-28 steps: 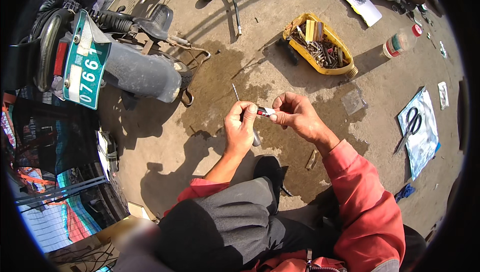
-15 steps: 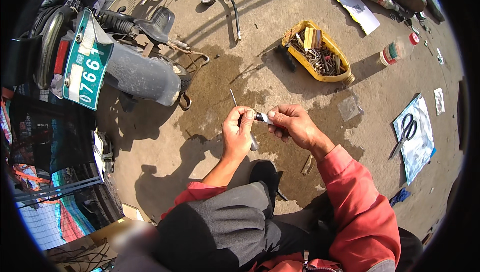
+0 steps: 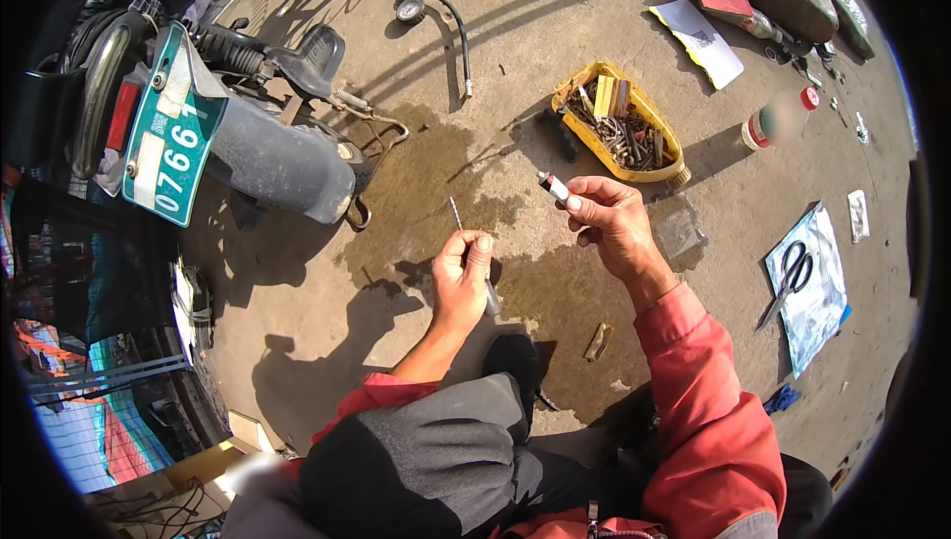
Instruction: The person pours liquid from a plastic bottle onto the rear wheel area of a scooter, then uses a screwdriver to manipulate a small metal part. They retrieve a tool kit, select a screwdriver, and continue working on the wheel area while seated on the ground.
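Note:
My left hand (image 3: 462,286) is closed around a hand tool with a thin, spiral metal shaft (image 3: 455,213). The shaft points up and away past the fingers, while the tool's grey handle (image 3: 491,298) sticks out below the hand. Its thumb presses on the bent forefinger; whether something small is pinched there is hidden. Farther right and higher, my right hand (image 3: 616,227) grips a small black, white and red squeeze tube (image 3: 557,189) between thumb and fingers. The tube's narrow tip points away to the upper left. The two hands are apart, above the wet patch on the ground.
A cut-open yellow container (image 3: 659,170) of metal bits stands beyond my right hand. Scissors (image 3: 792,271) lie on a silvery packet (image 3: 814,316) at the right. On the left is a two-wheeler's rear mudguard (image 3: 282,158); farther off lies a pressure gauge with hose (image 3: 410,10).
My hands were together at the tube's tip and have separated. The right hand moved away and to the right with the tube; the left dropped slightly nearer, still holding the tool.

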`<state>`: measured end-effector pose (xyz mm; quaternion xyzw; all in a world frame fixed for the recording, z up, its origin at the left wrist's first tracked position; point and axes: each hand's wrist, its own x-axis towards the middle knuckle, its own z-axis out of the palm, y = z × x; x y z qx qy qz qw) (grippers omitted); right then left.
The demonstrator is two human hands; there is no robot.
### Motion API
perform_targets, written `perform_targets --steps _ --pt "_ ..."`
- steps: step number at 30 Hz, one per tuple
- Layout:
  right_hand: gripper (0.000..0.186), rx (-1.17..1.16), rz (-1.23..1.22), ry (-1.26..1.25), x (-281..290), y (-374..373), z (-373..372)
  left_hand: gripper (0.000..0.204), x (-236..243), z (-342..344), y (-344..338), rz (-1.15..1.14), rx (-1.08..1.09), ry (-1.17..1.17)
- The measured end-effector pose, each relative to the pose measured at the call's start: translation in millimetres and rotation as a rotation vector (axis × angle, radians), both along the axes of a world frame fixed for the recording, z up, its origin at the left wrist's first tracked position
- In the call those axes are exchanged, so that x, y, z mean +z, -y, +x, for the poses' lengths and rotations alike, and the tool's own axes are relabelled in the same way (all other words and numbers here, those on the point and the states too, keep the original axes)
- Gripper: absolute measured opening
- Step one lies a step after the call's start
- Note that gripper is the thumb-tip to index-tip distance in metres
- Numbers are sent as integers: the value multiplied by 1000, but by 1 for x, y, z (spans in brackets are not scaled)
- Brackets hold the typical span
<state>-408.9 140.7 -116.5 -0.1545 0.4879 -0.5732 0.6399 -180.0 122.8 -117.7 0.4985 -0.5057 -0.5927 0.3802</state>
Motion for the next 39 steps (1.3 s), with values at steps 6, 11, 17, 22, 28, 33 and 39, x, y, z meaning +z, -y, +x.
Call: perform_targets --steps 6,11,17,22,28,33,39 --pt "23 -169 -108 -179 0 25 -47 22 -1 1 -5 29 -54 91" --pt "20 -189 -120 -180 -2 45 -78 19 -7 5 -8 57 -46 96" --pt "22 -219 -138 -224 -1 66 -105 19 -11 11 -12 97 -76 144" --pt "26 -195 -64 -383 16 83 -109 21 -11 15 -13 112 -81 151" --pt "24 -186 -143 -467 13 102 -119 21 -8 16 -14 130 -73 143" --pt "20 -194 -96 -588 20 109 -122 22 -8 20 -15 114 -74 163" --pt "21 -205 -122 -589 7 120 -119 23 -5 17 -17 132 -82 168"
